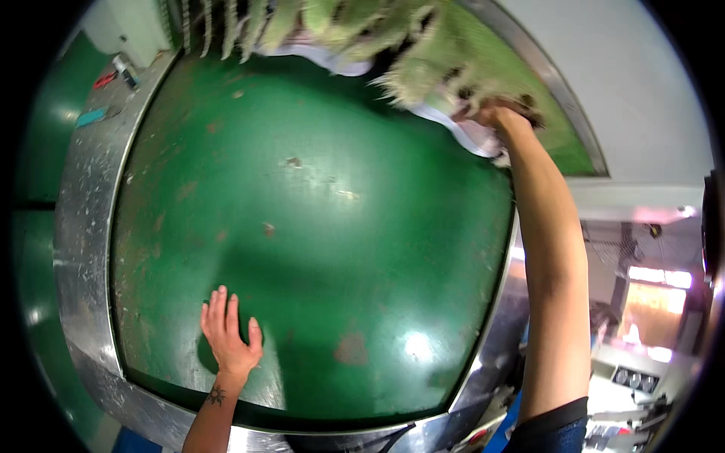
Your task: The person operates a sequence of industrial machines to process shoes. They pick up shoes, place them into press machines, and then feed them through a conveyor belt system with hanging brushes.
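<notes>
My left hand point(231, 341) hovers over or rests on a green belt-like surface point(317, 257) near its front; the fingers are stretched out and the palm holds nothing. My right arm reaches far forward to the back right. There my right hand point(504, 113) is at a row of frayed pale-green strips point(362, 26) and a pinkish piece with a white edge point(462, 134). Its fingers are hidden and blurred, so whether it grips that piece cannot be told. More of a white edge point(321, 59) shows under the strips farther left.
A metal frame point(83, 264) borders the green surface. On its left side lie a turquoise-handled tool point(92, 117), a red item point(104, 80) and a small bottle-like container point(125, 72). A light-coloured panel point(604, 83) stands at the back right. Equipment fills the right edge.
</notes>
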### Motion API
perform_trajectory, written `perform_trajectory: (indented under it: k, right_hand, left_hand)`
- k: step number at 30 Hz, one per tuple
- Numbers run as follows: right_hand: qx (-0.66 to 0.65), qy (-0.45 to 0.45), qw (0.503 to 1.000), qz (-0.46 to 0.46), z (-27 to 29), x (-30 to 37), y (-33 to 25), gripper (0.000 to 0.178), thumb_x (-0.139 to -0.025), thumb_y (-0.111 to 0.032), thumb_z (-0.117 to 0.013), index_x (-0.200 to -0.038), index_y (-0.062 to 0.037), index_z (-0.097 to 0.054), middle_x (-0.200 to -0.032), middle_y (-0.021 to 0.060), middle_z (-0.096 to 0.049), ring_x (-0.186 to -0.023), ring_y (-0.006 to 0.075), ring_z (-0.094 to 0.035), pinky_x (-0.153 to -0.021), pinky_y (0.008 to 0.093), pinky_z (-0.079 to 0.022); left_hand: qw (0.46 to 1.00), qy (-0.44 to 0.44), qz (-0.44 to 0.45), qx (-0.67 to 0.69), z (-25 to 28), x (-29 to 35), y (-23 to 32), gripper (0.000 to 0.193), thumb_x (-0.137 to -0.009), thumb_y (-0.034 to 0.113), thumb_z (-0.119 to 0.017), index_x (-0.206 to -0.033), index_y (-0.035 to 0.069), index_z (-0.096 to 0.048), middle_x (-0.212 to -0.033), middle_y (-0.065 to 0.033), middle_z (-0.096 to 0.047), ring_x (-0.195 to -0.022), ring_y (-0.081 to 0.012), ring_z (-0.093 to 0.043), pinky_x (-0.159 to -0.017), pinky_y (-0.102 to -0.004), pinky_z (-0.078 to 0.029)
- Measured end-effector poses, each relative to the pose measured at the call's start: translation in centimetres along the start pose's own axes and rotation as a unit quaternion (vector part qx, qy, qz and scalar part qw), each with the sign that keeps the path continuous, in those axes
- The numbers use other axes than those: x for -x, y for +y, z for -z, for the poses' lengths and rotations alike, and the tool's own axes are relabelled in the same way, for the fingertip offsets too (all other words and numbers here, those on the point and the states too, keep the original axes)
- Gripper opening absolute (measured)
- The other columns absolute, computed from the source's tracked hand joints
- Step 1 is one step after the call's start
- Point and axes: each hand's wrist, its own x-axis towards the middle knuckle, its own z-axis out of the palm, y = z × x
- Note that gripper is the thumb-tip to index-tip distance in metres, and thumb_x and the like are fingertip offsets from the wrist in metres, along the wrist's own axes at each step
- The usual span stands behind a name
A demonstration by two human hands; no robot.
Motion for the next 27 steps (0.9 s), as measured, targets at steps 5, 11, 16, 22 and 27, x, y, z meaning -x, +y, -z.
perform_trajectory:
  k: [5,11,16,22,27]
  right_hand:
    - [-0.132,0.45,0.866,0.173,-7.6,7.6,-3.0,0.06,-0.067,-0.045,-0.076,-0.11,-0.007,-0.06,-0.103,0.02,-0.061,-0.097,0.0334,-0.06,-0.075,0.0451,-0.051]
    - [-0.641,0.05,0.766,0.005,-14.1,43.6,-7.3,0.078,-0.056,-0.044,-0.087,-0.117,-0.0022,-0.059,-0.109,0.0149,-0.065,-0.102,0.0242,-0.062,-0.089,0.0354,-0.049]
    - [-0.677,0.061,0.729,0.082,-17.4,61.6,-4.3,0.066,-0.064,-0.031,-0.082,-0.119,-0.0058,-0.056,-0.103,0.0109,-0.063,-0.098,0.0273,-0.061,-0.079,0.033,-0.054]
    - [-0.508,0.414,0.724,0.215,-14.9,68.4,1.1,0.066,-0.07,-0.009,-0.068,-0.132,-0.0052,-0.045,-0.126,0.0201,-0.051,-0.111,0.0348,-0.055,-0.092,0.0376,-0.05]
    - [-0.935,0.203,0.291,0.027,-20.7,77.2,-7.3,0.096,-0.076,-0.019,-0.079,-0.145,0.0007,-0.015,-0.146,0.0177,-0.029,-0.135,0.0242,-0.031,-0.111,0.0379,-0.029]
  left_hand:
    - [0.999,0.038,-0.009,-0.014,-0.5,-4.7,-0.9,0.052,-0.081,0.018,-0.057,-0.127,-0.003,-0.046,-0.141,-0.0195,-0.041,-0.132,-0.0346,-0.037,-0.109,-0.0528,-0.024]
    - [0.995,0.053,0.064,0.048,-1.4,-4.5,0.7,0.052,-0.087,0.028,-0.056,-0.126,-0.003,-0.045,-0.139,-0.0214,-0.04,-0.132,-0.0334,-0.036,-0.111,-0.0476,-0.024]
    - [0.599,-0.634,0.129,0.472,7.9,-2.3,12.4,0.068,-0.094,0.056,-0.04,-0.139,0.005,-0.035,-0.137,-0.0208,-0.045,-0.127,-0.03,-0.044,-0.108,-0.0432,-0.031]
    - [0.523,-0.661,0.077,0.532,17.6,6.0,22.9,0.066,-0.085,0.026,-0.063,-0.136,-0.005,-0.037,-0.13,-0.0208,-0.051,-0.121,-0.0294,-0.051,-0.105,-0.0407,-0.039]
    - [0.423,-0.613,0.017,0.667,18.6,13.8,28.0,0.076,-0.071,0.013,-0.068,-0.137,-0.005,-0.035,-0.127,-0.0194,-0.054,-0.115,-0.0316,-0.055,-0.101,-0.0418,-0.044]
